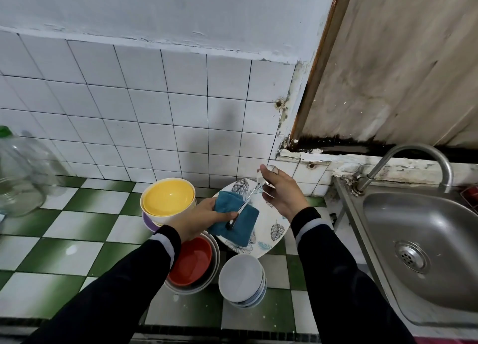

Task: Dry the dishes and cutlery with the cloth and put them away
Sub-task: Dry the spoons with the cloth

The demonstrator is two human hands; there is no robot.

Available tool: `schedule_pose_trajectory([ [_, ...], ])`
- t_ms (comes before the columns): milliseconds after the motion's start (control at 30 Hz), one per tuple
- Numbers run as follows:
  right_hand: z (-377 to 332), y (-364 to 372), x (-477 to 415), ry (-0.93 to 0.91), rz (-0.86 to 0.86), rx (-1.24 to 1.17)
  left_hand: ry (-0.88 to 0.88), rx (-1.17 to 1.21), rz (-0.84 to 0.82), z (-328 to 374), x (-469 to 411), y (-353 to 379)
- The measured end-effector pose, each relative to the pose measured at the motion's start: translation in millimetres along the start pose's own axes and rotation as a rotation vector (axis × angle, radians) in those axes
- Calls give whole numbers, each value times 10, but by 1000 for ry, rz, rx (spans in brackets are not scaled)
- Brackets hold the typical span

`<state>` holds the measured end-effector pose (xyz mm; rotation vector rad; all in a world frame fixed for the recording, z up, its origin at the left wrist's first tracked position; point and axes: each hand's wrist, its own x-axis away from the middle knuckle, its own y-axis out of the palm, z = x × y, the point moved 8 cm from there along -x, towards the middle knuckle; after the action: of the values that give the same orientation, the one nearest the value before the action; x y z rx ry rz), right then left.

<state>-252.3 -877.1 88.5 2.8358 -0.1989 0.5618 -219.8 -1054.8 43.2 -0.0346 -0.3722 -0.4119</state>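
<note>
My left hand grips a folded blue cloth, thumb pressing the handle end of a metal spoon onto it. My right hand pinches the spoon's bowl end, holding it slanted above a leaf-patterned plate. Below on the counter stand a yellow bowl stacked on a purple one, a red bowl inside a white one, and a stack of white bowls.
The counter has green and white checked tiles. A steel sink with a curved tap lies at the right. A clear plastic jug stands at the far left against the tiled wall.
</note>
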Motion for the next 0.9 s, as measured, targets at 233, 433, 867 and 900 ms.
schedule_pose_trajectory([
  [233, -68, -186, 101, -70, 104, 31, 24, 78, 439, -89, -40, -325],
  [433, 159, -12, 170, -37, 136, 34, 278, -214, 733, 258, 106, -143],
  [867, 239, 74, 229, 80, 78, -335, 628, -755, 459, 411, 91, 319],
  [900, 238, 89, 229, 83, 68, -328, 622, -760, 458, 405, 86, 318],
])
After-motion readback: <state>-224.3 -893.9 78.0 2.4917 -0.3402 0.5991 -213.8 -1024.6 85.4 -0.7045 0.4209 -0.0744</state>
